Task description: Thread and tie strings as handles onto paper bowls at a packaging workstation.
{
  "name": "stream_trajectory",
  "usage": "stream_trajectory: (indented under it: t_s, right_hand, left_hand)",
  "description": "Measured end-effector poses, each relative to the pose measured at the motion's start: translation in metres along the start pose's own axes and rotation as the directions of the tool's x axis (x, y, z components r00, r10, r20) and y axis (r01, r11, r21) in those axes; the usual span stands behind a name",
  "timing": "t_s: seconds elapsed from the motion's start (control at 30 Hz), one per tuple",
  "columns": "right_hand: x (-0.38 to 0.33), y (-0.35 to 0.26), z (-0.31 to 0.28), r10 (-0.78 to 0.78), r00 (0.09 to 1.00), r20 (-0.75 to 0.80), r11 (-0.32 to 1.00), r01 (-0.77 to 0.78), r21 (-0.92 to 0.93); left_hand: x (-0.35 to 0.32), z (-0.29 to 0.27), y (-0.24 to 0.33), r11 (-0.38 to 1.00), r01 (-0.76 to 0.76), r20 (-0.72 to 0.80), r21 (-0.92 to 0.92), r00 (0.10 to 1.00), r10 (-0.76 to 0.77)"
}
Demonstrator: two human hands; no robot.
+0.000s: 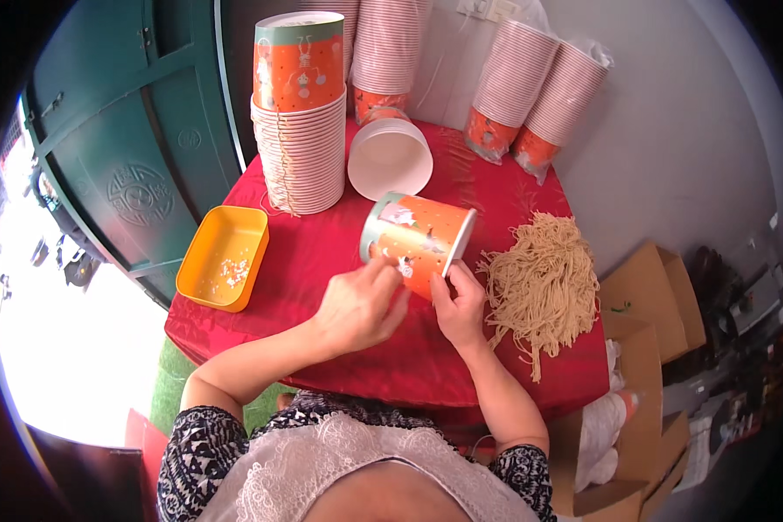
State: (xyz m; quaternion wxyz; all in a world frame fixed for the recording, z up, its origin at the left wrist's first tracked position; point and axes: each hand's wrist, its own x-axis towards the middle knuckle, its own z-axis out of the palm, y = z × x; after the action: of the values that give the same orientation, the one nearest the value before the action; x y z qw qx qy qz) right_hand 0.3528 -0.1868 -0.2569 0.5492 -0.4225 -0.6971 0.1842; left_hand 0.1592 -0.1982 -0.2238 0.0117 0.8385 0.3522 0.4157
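Note:
Over the front middle of the table, an orange paper tub (422, 233) with a green band and cartoon figures is held tilted on its side. My right hand (459, 304) grips it at the white rim, thumb and fingers closed. Against the lower side of the tub, my left hand (363, 302) has its fingers pinched together; whatever they may hold is too small to make out. Just behind the tub, a white tub (391, 161) lies with its mouth facing me. To the right of my right hand spreads a heap of beige cords (544, 283).
A tall stack of nested tubs (300, 157) with cords hanging down it stands at the back left. Front left is a yellow tray (209, 291) with white scraps. Plastic-wrapped tub stacks (513, 78) lean by the wall. Cardboard boxes (639, 391) stand right of the red-covered table (313, 261).

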Motion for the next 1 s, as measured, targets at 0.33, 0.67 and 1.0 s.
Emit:
stream_trajectory:
  t_s: [0.33, 0.67, 1.0]
  right_hand:
    - [0.005, -0.043, -0.002, -0.415, 0.871, 0.263, 0.822, 0.482, -0.302]
    - [-0.01, -0.029, -0.084, -0.233, 0.969, -0.08, 0.868, 0.17, -0.466]
    - [-0.084, 0.009, -0.166, 0.267, 0.949, -0.169, 0.729, -0.314, -0.608]
  left_hand:
    - [0.01, -0.062, -0.008, 0.984, -0.108, 0.229, 0.138, 0.971, 0.075]
    - [-0.008, -0.047, -0.013, 0.982, -0.022, 0.087, 0.189, 0.996, 0.005]
    - [-0.005, -0.053, 0.0, 0.996, -0.09, -0.096, 0.014, 0.991, 0.091]
